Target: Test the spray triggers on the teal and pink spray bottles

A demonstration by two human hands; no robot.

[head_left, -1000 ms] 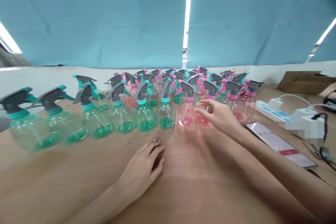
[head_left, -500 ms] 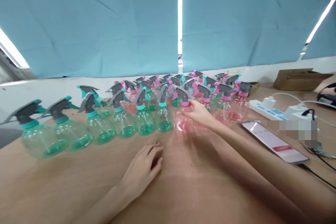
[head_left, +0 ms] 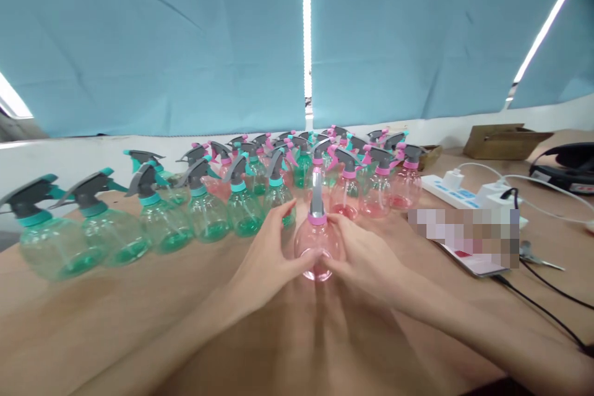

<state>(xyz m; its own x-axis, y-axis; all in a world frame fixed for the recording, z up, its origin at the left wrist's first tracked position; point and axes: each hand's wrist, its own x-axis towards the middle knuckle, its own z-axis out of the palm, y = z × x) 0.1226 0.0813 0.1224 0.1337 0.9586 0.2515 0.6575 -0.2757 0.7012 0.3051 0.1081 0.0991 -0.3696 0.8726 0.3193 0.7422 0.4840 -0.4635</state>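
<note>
A pink see-through spray bottle (head_left: 319,236) with a grey trigger head and pink collar stands upright between my two hands, its trigger head seen end-on. My right hand (head_left: 364,253) is closed on its right side, fingers near the collar and thumb low on the front. From the left, my left hand (head_left: 269,253) reaches round it, with the thumb across the bottle's front and the index fingertip by its upper left side. Whether the base touches the table is hard to tell. Just behind the left fingertips is a green spray bottle (head_left: 278,193).
Green spray bottles (head_left: 208,216) form a row on the left of the wooden table (head_left: 139,315); pink ones (head_left: 378,195) stand right of centre, with several mixed behind. At right lie a phone (head_left: 482,267), a white power strip (head_left: 445,192), cables and a cardboard box (head_left: 501,142).
My right hand has brought the pink spray bottle out of the row, toward me. My left hand has come up from the table to the bottle's left side. The view has shifted slightly right.
</note>
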